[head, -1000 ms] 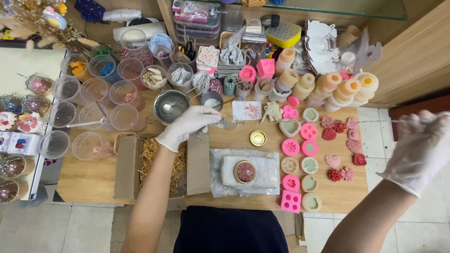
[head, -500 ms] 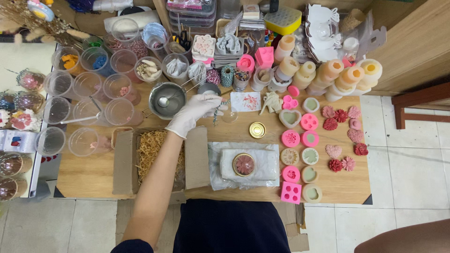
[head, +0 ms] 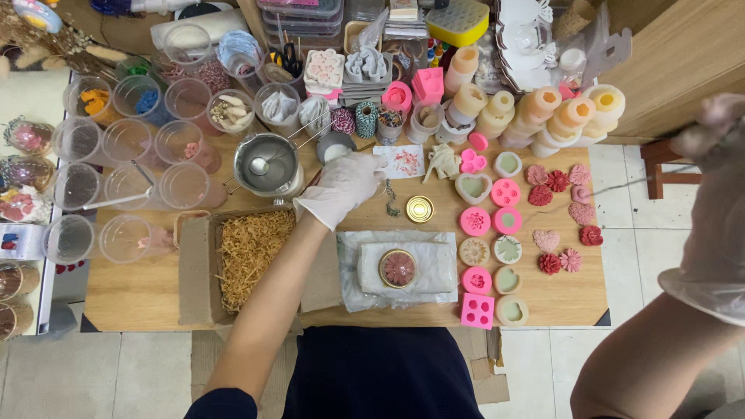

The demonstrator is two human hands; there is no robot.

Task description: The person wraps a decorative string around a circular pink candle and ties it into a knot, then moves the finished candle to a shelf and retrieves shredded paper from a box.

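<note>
My left hand [head: 341, 188], in a white glove, hovers over the wooden table [head: 140, 291] just right of a metal pot [head: 267, 164]. It pinches a thin green-and-white twine, whose short end [head: 391, 202] dangles beside a gold lid [head: 420, 209]. My right hand [head: 712, 203], also gloved, is raised at the right edge, off the table. It grips the same kind of thin string [head: 636, 180], which runs left toward the red wax flowers [head: 556, 181]. A round tin with a pink flower [head: 399, 268] lies on a white wrapped pad below my left hand.
A cardboard box of straw shreds [head: 252, 248] stands at the front left. Several clear plastic cups [head: 124, 186] crowd the left side. Pink moulds [head: 475, 221] and cream wax pieces [head: 508, 248] fill the right. Candles [head: 574, 116], twine spools [head: 366, 120] and tools line the back.
My right hand, out of view half a second ago, is back at the right edge, holding string. My left hand has shifted right, from beside the pot toward the gold lid.
</note>
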